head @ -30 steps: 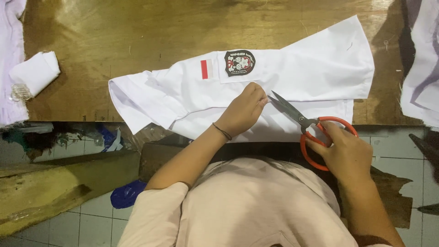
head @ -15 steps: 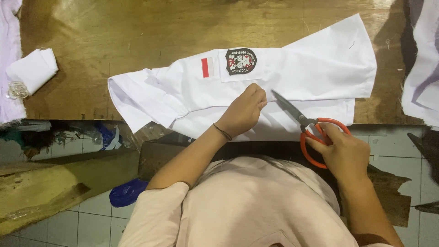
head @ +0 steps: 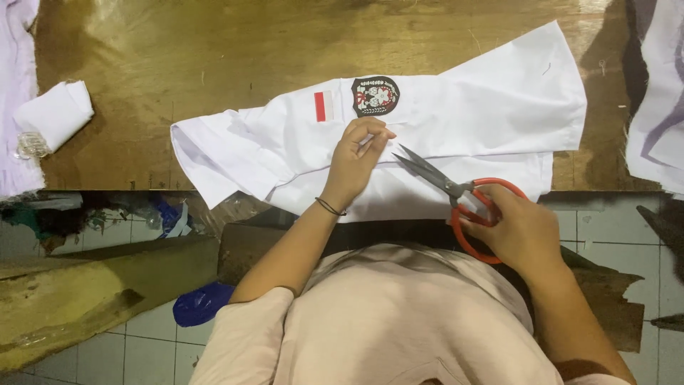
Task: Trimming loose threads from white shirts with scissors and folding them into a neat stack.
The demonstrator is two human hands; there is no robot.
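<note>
A white shirt (head: 456, 121) with a crest patch (head: 375, 95) lies flat on the wooden table (head: 214, 50). The left hand (head: 356, 160) pinches its fabric. Just beside it, the right hand (head: 516, 232) grips red-handled scissors (head: 456, 192), blades slightly parted.

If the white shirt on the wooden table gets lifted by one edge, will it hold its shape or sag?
The white shirt would probably sag: it lies flat and creased, with folded layers. It looks light for its size, so it may slide on the smooth table. The left hand pins it beside the scissors in the right hand, suggesting it shifts easily.
</note>
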